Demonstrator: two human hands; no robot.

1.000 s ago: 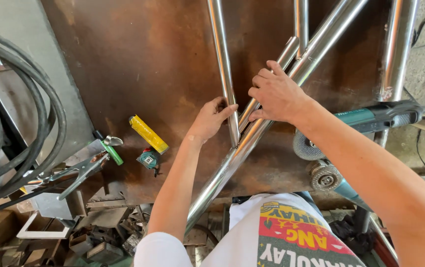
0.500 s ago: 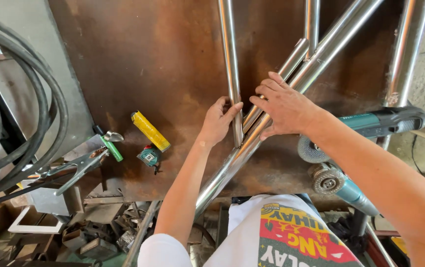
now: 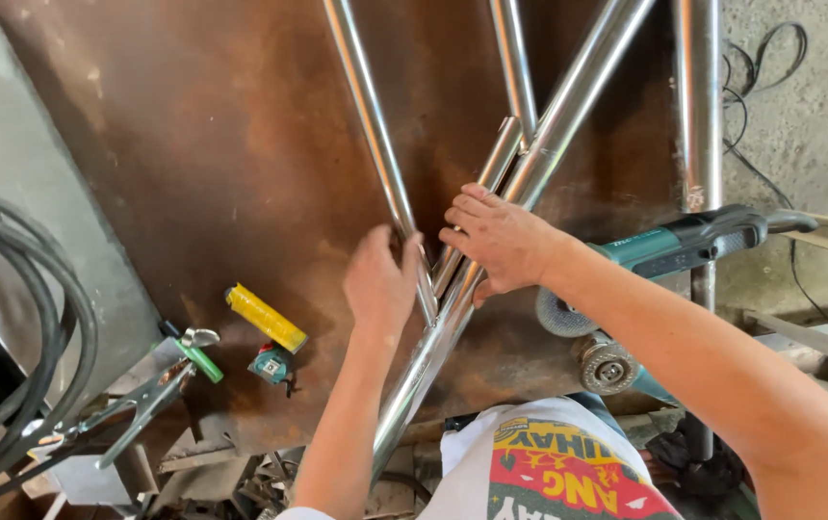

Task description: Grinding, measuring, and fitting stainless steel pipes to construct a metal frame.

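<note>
A rusty brown steel plate (image 3: 202,164) fills most of the frame, and on it lie several shiny metal tubes that cross near the centre. The thick tube (image 3: 568,106) runs from the top right of the frame down to the lower middle, a thin tube (image 3: 366,116) slants from the top centre down to meet it, and a short tube (image 3: 491,169) lies between the two, just beside the thick one. The left hand (image 3: 380,284) sits at the centre of the frame with its fingers curled over the lower end of the thin tube; the thumb side is hidden, so how tightly it closes on the tube cannot be told. The right hand (image 3: 501,241) lies just to the right of it, palm down and fingers spread, pressing flat on the thick tube and the short tube where they come together, not wrapped around either. A further tube (image 3: 698,106) stands nearly vertical at the right of the frame. Under the right forearm, at the right centre, rests a teal and black angle grinder (image 3: 674,246), and below it a second grinder with a wire wheel (image 3: 607,364). At the lower left of the plate lie a yellow roll (image 3: 265,318) and a small teal tape measure (image 3: 270,366), with a green-handled clamp (image 3: 159,390) at the plate's edge. Thick black cables (image 3: 29,318) loop along the left edge of the frame.
</note>
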